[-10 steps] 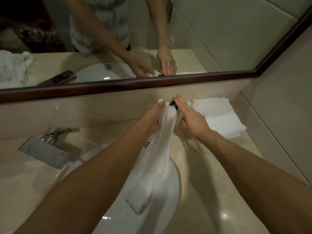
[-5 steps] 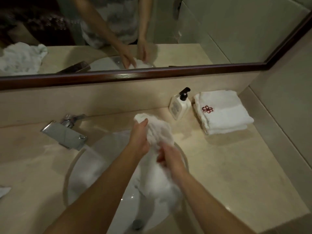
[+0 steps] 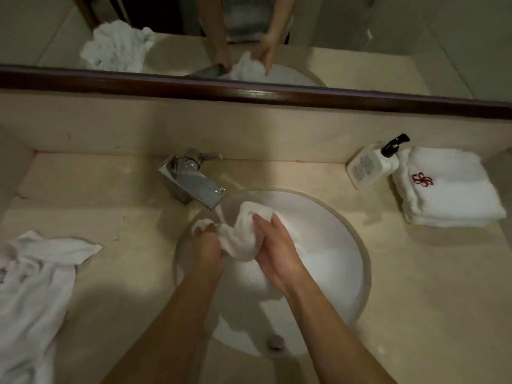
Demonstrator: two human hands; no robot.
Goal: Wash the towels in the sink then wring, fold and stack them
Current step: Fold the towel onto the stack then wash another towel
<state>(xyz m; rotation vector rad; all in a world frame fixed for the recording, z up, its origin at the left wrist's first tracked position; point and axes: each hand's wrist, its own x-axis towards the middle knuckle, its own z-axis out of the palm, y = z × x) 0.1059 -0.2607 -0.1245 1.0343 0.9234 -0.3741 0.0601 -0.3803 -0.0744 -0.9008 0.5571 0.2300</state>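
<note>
Both hands have come down from the far backsplash into the sink (image 3: 346,245), carrying the white towel (image 3: 241,234) under the stream running from the chrome faucet (image 3: 194,184). Left hand (image 3: 206,245) has its fingers curled round the towel's left end, and the right hand (image 3: 273,248) wraps its fingers over the bunched right end, the cloth stretched between them above the basin. Crumpled towels (image 3: 36,286) lie near left on the counter (image 3: 415,300); folded towels (image 3: 446,187) sit far right, just beside a soap bottle (image 3: 371,167).
</note>
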